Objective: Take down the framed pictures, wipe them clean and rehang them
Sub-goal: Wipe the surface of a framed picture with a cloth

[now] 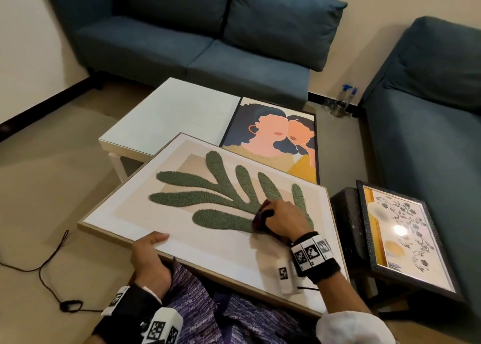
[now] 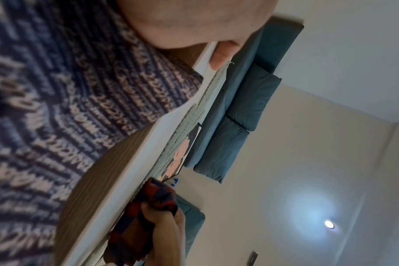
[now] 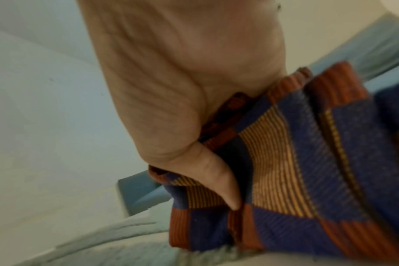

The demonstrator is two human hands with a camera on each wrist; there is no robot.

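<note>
A large framed picture (image 1: 135, 208) with a green tufted leaf shape on white lies tilted across my lap. My left hand (image 1: 149, 255) grips its near edge, thumb on top; the left wrist view shows that thumb (image 2: 223, 54) over the frame edge (image 2: 148, 144). My right hand (image 1: 283, 220) holds a bunched checked cloth (image 1: 260, 217) of red, blue and orange against the leaf's base. The cloth (image 3: 296, 171) fills the right wrist view, with a finger (image 3: 216, 176) curled over it.
A portrait picture (image 1: 276, 140) lies on the white coffee table (image 1: 166, 114). A dark-framed floral picture (image 1: 406, 234) rests on a dark stool (image 1: 343, 221) at my right. Blue sofas (image 1: 197, 34) stand behind and right. Spray bottles (image 1: 343, 99) and a cable (image 1: 44, 268) are on the floor.
</note>
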